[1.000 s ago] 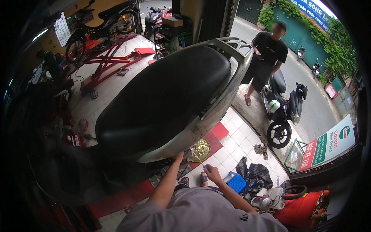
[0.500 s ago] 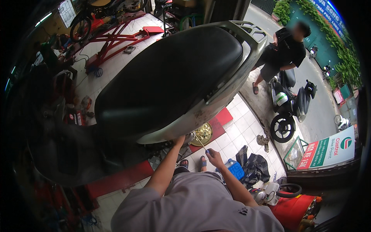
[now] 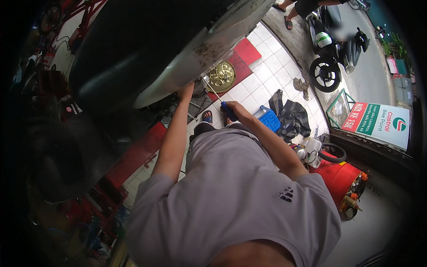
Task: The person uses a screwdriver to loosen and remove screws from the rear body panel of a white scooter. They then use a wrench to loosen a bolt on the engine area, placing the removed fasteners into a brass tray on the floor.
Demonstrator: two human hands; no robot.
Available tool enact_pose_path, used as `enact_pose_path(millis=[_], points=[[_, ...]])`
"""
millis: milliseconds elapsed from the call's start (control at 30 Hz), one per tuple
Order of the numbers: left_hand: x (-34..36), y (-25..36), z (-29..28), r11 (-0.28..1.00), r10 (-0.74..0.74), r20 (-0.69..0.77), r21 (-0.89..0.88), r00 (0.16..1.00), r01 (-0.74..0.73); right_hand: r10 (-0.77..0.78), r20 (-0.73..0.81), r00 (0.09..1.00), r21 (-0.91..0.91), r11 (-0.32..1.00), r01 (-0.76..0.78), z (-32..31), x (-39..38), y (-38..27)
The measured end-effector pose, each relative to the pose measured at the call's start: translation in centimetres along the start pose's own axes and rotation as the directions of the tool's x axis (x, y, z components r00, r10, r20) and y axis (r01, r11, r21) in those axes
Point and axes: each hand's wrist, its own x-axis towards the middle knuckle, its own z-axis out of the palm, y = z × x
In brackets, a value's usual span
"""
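A scooter [image 3: 178,31] with a dark seat and a pale, dirty side panel fills the upper left. My left hand [image 3: 186,91] reaches under the panel's lower edge, its fingers mostly hidden. My right hand [image 3: 236,111] grips the blue handle of a screwdriver [image 3: 227,106], whose long shaft runs up and left toward metal parts beside my left hand. A gold round plate [image 3: 225,79] lies on a red platform [image 3: 244,52] just beyond. My sandalled foot [image 3: 207,116] shows below.
A blue plastic container [image 3: 267,119], dark cloth [image 3: 288,116] and red tank [image 3: 331,175] are to my right. Beyond the doorway stand a parked scooter [image 3: 342,49], a person's sandalled legs [image 3: 289,22] and a signboard [image 3: 378,124]. Red lift frames [image 3: 75,20] are at left.
My view has tipped down, so the scooter, hands and floor sit higher in the picture and more of my shirt shows. The person outside is now mostly cropped. Both hands stay near the panel.
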Motion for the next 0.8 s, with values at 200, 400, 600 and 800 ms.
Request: enact_pose_path(millis=[200,400,600,800], points=[[0.0,1.0,-0.7,0.999,-0.032,0.02,-0.016,0.999,0.033,-0.109,-0.066,0.992,-0.035,0.994,0.107,0.5,-1.1,-0.6],[0.7,2.9,-2.6,1.0,-0.003,0.074,-0.007,0.997,0.003,0.083,0.027,0.996,0.178,0.98,-0.087,-0.1,-1.6,-2.0],[1.0,4.1,-3.1,1.0,-0.009,0.032,-0.019,0.999,0.009,-0.211,-0.004,0.978,0.051,0.976,0.211,0.2,-2.1,-1.6],[1.0,3.3,-2.4,0.998,0.061,-0.048,-0.02,0.997,-0.062,-0.037,0.1,0.994,0.139,0.99,0.022,-0.7,-2.0,-2.1]])
